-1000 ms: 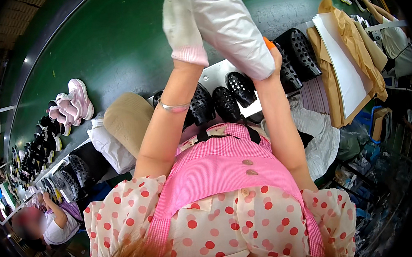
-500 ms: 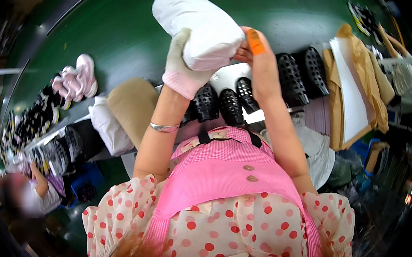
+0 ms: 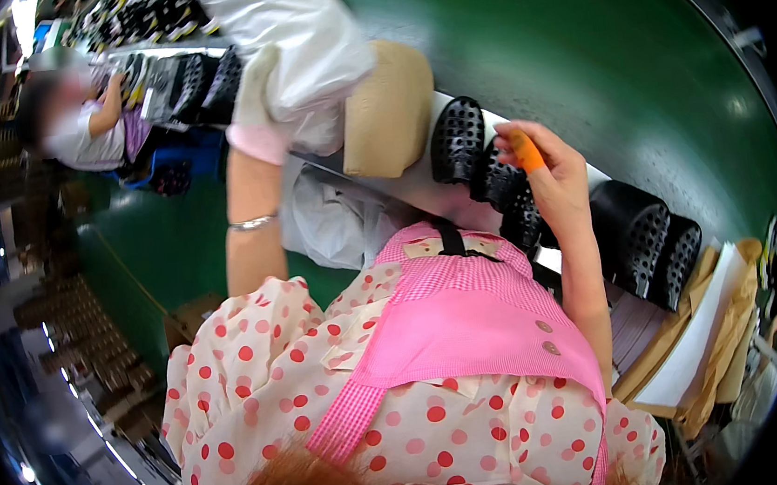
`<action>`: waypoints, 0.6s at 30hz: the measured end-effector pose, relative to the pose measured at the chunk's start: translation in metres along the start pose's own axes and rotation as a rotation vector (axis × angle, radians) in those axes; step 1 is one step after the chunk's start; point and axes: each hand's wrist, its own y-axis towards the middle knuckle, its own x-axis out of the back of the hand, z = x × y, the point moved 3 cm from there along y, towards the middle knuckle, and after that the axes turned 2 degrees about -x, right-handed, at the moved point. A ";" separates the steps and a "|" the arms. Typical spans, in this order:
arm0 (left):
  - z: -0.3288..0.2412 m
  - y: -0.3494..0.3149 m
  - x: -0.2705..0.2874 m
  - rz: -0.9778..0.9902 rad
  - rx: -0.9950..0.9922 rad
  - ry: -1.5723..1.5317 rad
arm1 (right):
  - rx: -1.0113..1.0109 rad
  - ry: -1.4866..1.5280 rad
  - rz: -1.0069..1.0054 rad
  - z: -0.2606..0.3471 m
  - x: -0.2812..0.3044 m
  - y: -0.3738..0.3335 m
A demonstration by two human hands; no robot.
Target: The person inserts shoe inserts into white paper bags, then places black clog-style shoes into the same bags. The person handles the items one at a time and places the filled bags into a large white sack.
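Observation:
In a pale glove with a pink cuff, my left hand point(image 3: 258, 105) is at the near-left edge of a white plastic-wrapped bundle point(image 3: 294, 36). Its thumb lies along the wrapping, while the other fingers are mostly hidden. A second white wrapped piece point(image 3: 317, 128) shows beneath, beside a beige curved panel point(image 3: 387, 107). Bare except for orange tape on a digit, my right hand point(image 3: 555, 170) hovers over a row of black perforated shoes point(image 3: 497, 179). Its fingers are loosely bent and apart, with nothing seen between them.
More black perforated shoes point(image 3: 635, 228) stand right of my right arm, then brown and white sheets point(image 3: 688, 344). A white plastic bag point(image 3: 330, 215) hangs below the bench. At the far left a person point(image 3: 92, 131) sits near a blue crate point(image 3: 189, 159). A green surface point(image 3: 555, 30) lies beyond.
The white bundle has moved left with my left hand, toward the beige panel. My right hand has come away from it and down over the black shoes. The view has turned left.

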 end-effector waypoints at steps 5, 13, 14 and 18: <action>-0.062 -0.023 0.139 -0.333 -0.363 1.399 | -0.094 -0.162 -0.033 -0.031 0.004 -0.002; -0.001 0.037 0.201 -0.431 0.100 1.341 | -0.141 -0.211 -0.033 -0.032 -0.006 -0.001; 0.002 0.044 0.206 -0.436 0.141 1.332 | -0.147 -0.215 -0.043 -0.034 -0.006 -0.001; 0.017 0.068 0.224 -0.471 0.237 1.535 | -0.172 -0.247 -0.061 -0.039 -0.007 0.000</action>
